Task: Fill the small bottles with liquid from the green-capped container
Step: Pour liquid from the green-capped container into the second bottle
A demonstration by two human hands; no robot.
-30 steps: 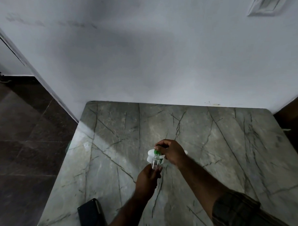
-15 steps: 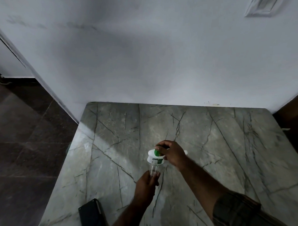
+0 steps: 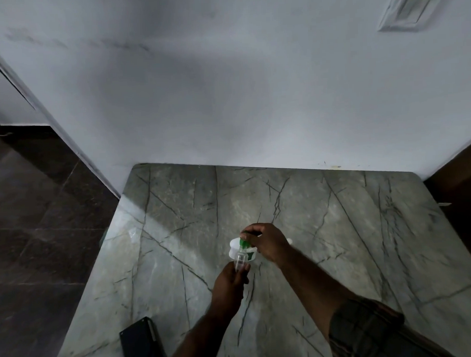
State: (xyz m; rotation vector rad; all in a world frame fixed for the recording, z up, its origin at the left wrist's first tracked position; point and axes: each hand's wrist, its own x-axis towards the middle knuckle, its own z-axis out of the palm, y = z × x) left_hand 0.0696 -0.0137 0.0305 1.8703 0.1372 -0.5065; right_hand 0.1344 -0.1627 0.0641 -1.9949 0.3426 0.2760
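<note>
Up a little since the earlier picture goes the left hand with the small bottle, so the bottle's open top now sits just under the green cap.

A big pale wall fills the top of the view, with a white switch plate high on the right. Dark floor tiles lie to the left. The grey worktop looks like stone with thin dark cracks, and its far edge touches the wall. A flat black thing lies by the near left corner.

The right hand curls over the top of the white container, near the middle of the worktop. The left hand holds the clear bottle tight, touching the container's near side. The container has a green label, but its words are too small to read.
</note>
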